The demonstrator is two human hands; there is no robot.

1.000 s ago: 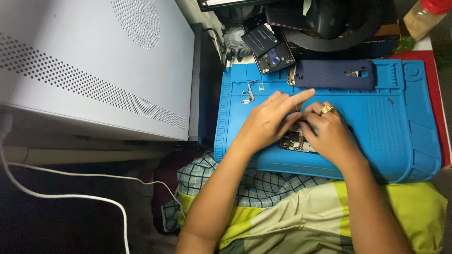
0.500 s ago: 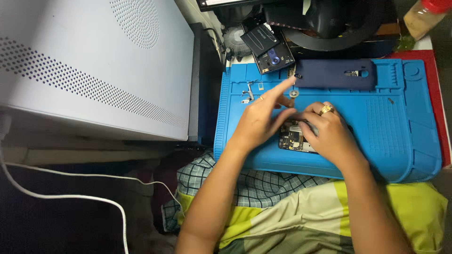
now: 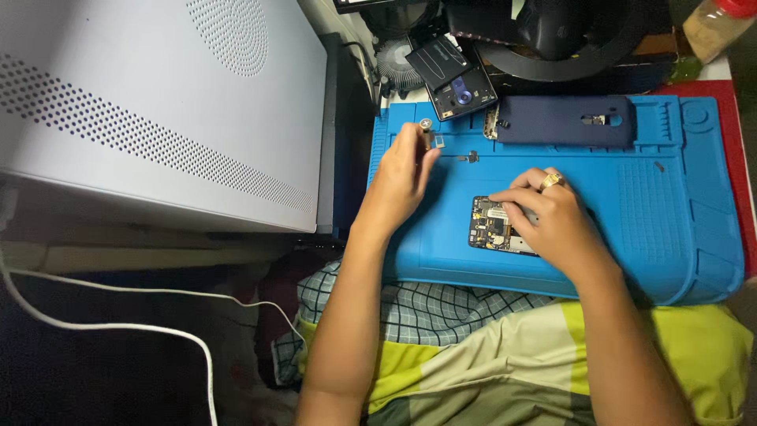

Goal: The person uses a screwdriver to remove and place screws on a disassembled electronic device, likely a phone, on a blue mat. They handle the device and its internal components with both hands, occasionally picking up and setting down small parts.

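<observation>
An opened phone (image 3: 490,225) with its circuit board showing lies on a blue work mat (image 3: 670,213). My right hand (image 3: 548,221), with a ring on one finger, rests on the phone and covers its right part. My left hand (image 3: 400,175) is at the mat's upper left, its fingers pinched on a small metal part (image 3: 426,132) held upright. A small dark piece (image 3: 468,157) lies on the mat between the hands.
A dark blue phone cover (image 3: 566,120) lies along the mat's top edge. Beyond it are a black phone part (image 3: 453,77), a small fan (image 3: 394,59) and dark clutter. A large white perforated case (image 3: 150,102) stands left. A white cable (image 3: 158,335) runs below.
My left hand has left the phone and moved up and to the left, where it now pinches a small metal part. My right hand has stayed on the phone.
</observation>
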